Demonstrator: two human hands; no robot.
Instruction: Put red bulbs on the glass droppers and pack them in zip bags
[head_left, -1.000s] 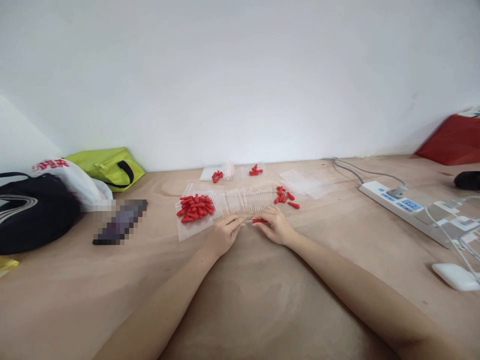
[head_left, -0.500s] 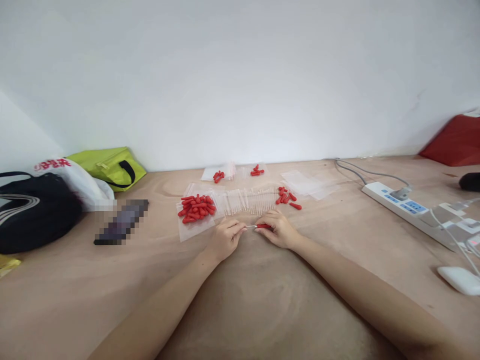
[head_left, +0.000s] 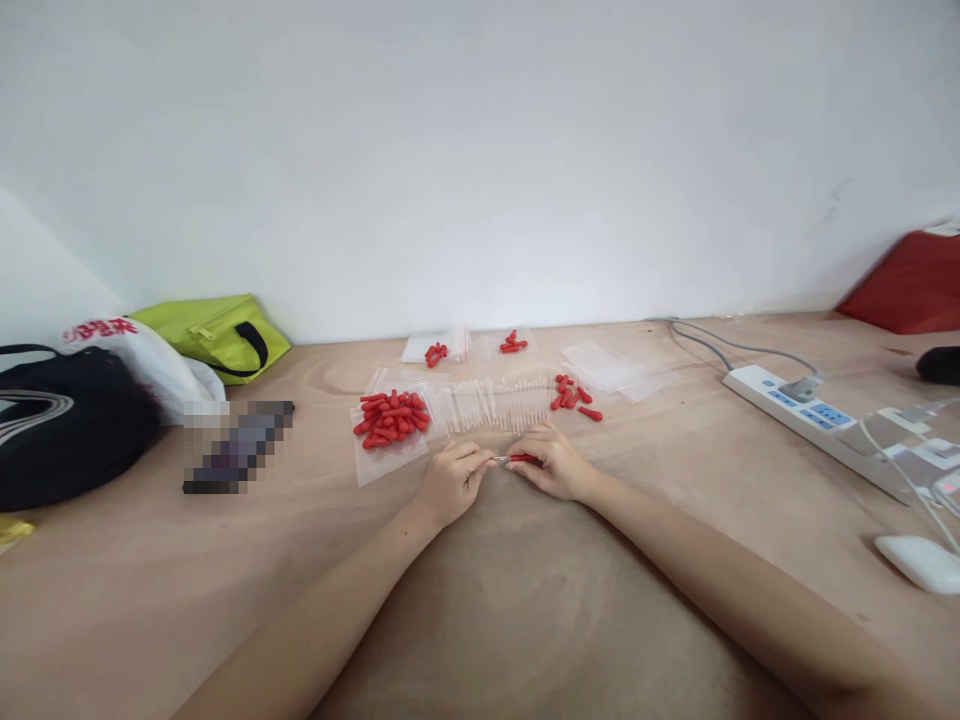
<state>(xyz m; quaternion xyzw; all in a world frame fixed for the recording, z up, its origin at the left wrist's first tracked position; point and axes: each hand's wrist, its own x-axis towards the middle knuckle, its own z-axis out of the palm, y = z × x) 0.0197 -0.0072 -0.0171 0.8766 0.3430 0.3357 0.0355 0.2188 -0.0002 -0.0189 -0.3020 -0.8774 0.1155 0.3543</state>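
- Over the table (head_left: 540,600), the left hand (head_left: 453,484) pinches a thin clear piece (head_left: 502,459), seemingly steadying it.
- Opposite, the right hand (head_left: 559,467) pinches a red piece (head_left: 527,458), likely for alignment.
- Farther left, a red heap (head_left: 393,417) lies within reach.

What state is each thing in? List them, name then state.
Left hand: pinching a thin clear stick
Right hand: gripping a red piece
Other clear sticks: lying side by side
Large red heap: loose, on a clear bag
Plastic bags at right: lying flat
Power strip: gray plug inserted
Lime bag: zip state unclear
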